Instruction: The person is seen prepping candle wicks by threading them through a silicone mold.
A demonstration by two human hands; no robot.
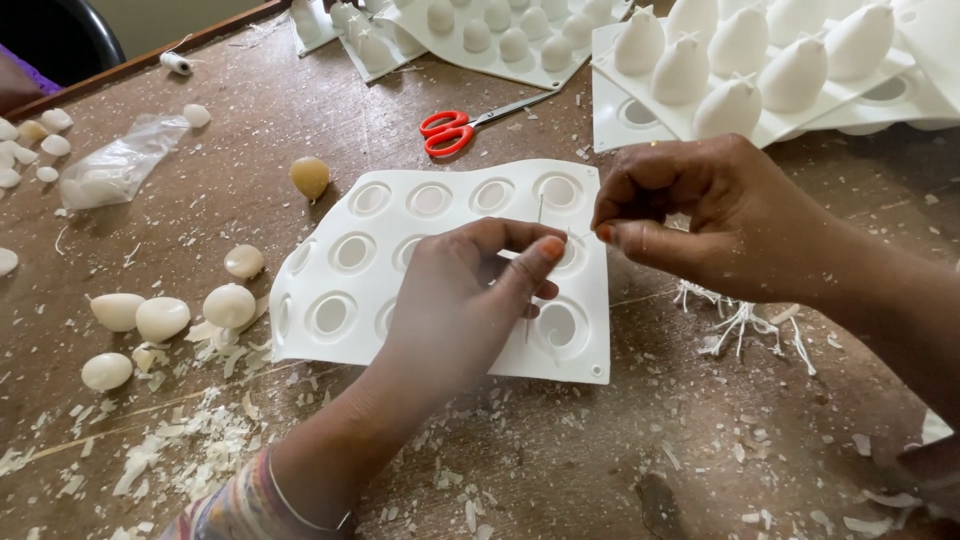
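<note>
**Both hands working a needle over the white mould**

Nearest me, wax shavings (170,440) litter the bench (600,470) below and left of the left hand (455,300). I see that hand resting on the white silicone mould (330,300), fingers curled, thumb and forefinger pressed together around a thin needle (534,270) that stands almost upright over one of the mould's round cavities. The right hand (710,215) sits just beside it, to the right, its fingertips (606,232) pinched shut near the needle's upper part; I cannot tell whether they grip a thread or the needle itself.

Under the right wrist lies a tangle of white wick scraps (740,320). Left of the left hand, a loose group of egg-shaped wax pieces (160,318) lies on the bench, and a yellowish one (310,177) sits just beyond the mould's far left corner.

Beyond both hands: red-handled scissors (447,132), then more white moulds (760,110), turned domes-up. Far left, a clear plastic bag (115,170).
</note>
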